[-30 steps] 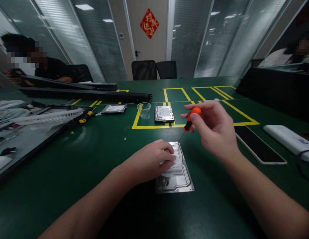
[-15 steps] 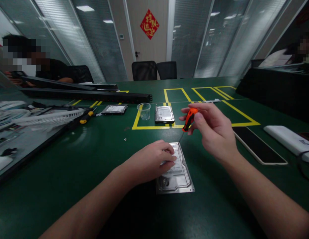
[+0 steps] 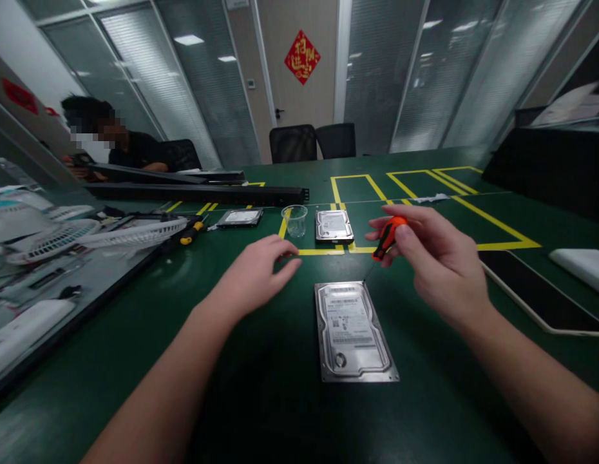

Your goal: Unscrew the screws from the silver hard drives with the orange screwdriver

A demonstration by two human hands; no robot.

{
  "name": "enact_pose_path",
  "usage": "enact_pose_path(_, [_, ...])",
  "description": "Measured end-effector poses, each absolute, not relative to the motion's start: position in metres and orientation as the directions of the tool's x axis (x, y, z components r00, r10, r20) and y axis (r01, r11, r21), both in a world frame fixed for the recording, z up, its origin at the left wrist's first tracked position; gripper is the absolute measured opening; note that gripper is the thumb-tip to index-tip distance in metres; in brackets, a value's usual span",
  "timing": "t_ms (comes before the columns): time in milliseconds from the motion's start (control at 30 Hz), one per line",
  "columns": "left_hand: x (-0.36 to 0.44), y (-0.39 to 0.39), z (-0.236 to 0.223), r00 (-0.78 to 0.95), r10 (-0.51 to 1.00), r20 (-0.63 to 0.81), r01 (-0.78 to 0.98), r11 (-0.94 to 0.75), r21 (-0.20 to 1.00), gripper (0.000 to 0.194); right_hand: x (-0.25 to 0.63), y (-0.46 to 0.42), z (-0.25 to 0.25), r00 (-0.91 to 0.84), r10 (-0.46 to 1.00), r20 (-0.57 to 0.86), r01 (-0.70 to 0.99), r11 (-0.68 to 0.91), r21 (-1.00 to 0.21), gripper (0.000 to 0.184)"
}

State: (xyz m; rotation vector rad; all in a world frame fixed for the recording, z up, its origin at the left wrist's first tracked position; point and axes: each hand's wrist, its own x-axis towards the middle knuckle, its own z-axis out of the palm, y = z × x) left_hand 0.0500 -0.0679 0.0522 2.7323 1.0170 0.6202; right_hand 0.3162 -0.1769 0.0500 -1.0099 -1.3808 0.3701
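My right hand (image 3: 439,261) grips a small orange and black screwdriver (image 3: 389,238) by its handle. Its thin shaft slants down to the far right corner of a silver hard drive (image 3: 352,328), which lies label up on the green table. My left hand (image 3: 258,274) is raised left of the drive, off its surface. Its fingers are bent, with a small gap between thumb and fingertips; I see nothing held there. Just beyond it stands a clear plastic cup (image 3: 295,222).
A second hard drive (image 3: 333,225) sits right of the cup, a third (image 3: 240,218) left of it. A yellow and black screwdriver (image 3: 192,233) lies near a cluttered tray (image 3: 130,283). A phone (image 3: 541,293) lies at right. Long black bars (image 3: 198,193) lie behind; a person (image 3: 135,151) sits far left.
My left hand has lifted off the hard drive and moved left toward the cup, uncovering the label. My right hand still holds the screwdriver at the drive's corner. The view has shifted slightly.
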Motion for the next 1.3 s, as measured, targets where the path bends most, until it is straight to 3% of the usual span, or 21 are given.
enact_pose_path(133, [0.019,-0.032,0.048,0.466,0.877,0.119,0.86,-0.481,0.173,0.02,0.318,-0.178,0.052,0.223,0.763,0.607,0.295,0.54,-0.788,0.022])
enact_pose_path(367, [0.014,-0.019,0.032,0.308,0.944,-0.121,0.946,-0.29,0.143,0.026,0.319,-0.176,0.05,0.261,0.798,0.544,0.345,0.449,-0.824,0.032])
enact_pose_path(1033, [0.021,-0.015,0.015,0.295,0.95,-0.104,0.95,-0.28,0.138,0.024,0.319,-0.178,0.048,0.264,0.766,0.586,0.357,0.487,-0.797,0.023])
enact_pose_path(1200, [0.021,-0.017,0.016,0.304,0.95,-0.076,0.946,-0.292,0.139,0.022,0.322,-0.19,0.057,0.217,0.676,0.704,0.501,0.542,-0.675,0.019])
enact_pose_path(1300, [0.024,-0.02,0.021,0.328,0.945,-0.012,0.936,-0.323,0.14,0.022,0.317,-0.2,0.062,-0.059,0.716,0.696,0.673,0.543,-0.502,0.019])
